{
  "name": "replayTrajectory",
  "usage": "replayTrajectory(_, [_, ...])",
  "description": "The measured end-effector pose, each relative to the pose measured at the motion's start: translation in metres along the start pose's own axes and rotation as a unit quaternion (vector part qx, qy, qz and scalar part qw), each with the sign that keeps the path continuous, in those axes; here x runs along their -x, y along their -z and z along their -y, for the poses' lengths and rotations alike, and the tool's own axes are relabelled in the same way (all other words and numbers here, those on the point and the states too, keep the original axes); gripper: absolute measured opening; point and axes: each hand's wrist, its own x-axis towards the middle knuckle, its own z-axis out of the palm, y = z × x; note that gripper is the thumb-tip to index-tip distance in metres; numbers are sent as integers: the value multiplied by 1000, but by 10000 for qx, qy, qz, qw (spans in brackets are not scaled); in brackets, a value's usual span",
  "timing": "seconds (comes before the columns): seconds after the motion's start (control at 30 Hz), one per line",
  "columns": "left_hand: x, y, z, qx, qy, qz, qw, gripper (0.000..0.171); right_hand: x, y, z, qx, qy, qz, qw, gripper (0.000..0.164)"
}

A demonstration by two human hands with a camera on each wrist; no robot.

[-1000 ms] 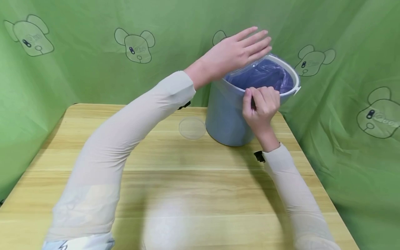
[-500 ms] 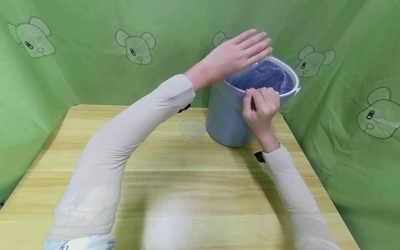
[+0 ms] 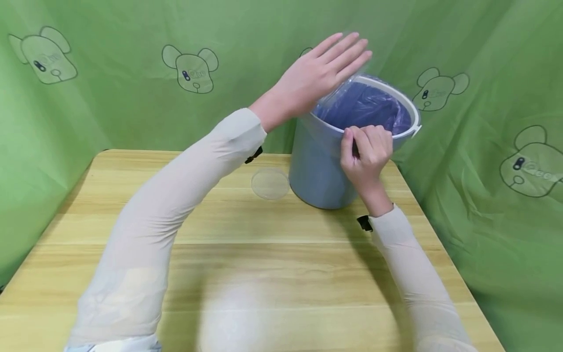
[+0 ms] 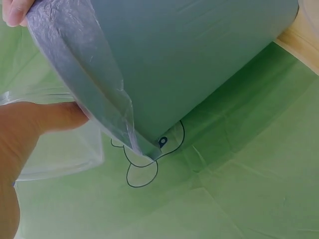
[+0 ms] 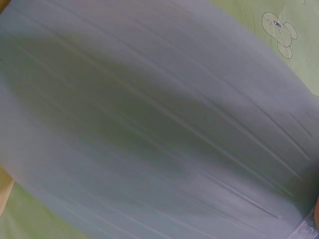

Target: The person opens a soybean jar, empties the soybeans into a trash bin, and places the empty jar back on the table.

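A blue-grey bin [image 3: 318, 168] with a white rim and a purple liner bag [image 3: 365, 105] stands tilted on the table. My right hand [image 3: 368, 151] grips the near side of its rim; the right wrist view is filled by the bin's ribbed wall [image 5: 149, 109]. Above the rim's left side, my left hand [image 3: 314, 73] holds a clear plastic container [image 4: 65, 154], fingers extended across it. The left wrist view shows my thumb near the rim, in front of the container. Most of the container is hidden by the hand in the head view.
A round clear lid [image 3: 270, 184] lies flat on the wooden table [image 3: 264, 274], just left of the bin's base. Green curtains [image 3: 132, 73] with printed bear heads surround the table at the back and sides.
My left hand has shifted slightly left and up from over the bin's mouth, with the clear container. The right hand keeps its grip on the rim, nearly still.
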Motion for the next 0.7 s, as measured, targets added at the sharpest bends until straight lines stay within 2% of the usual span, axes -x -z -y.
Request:
replayTrajectory(0.17, [6,1,1,20,345,-359,9988,77,-1,0,2,10,-16,-4,10000,23])
replayTrajectory(0.3, [10,4,2,383,728,-739,9939,65,-2,2,0,2,-39,-61,10000,24])
replayTrajectory(0.37, [12,5,3,559,913,-813,9909,70,-2,2,-2,-2,-45,-80,10000,24])
replayTrajectory(0.43, [16,7,4,786,1124,-857,9868,85,-2,2,-3,-10,-50,-76,10000,24])
replayTrajectory(0.5, [21,7,5,1088,1386,-876,9805,97,-1,1,-4,-16,-39,-34,10000,23])
replayTrajectory(0.57, [28,5,5,1461,1698,-937,9701,109,1,0,-4,-27,-40,-11,10000,22])
replayTrajectory(0.7, [41,2,5,2273,2338,-976,9403,125,1,0,-4,-4,-16,6,10000,22])
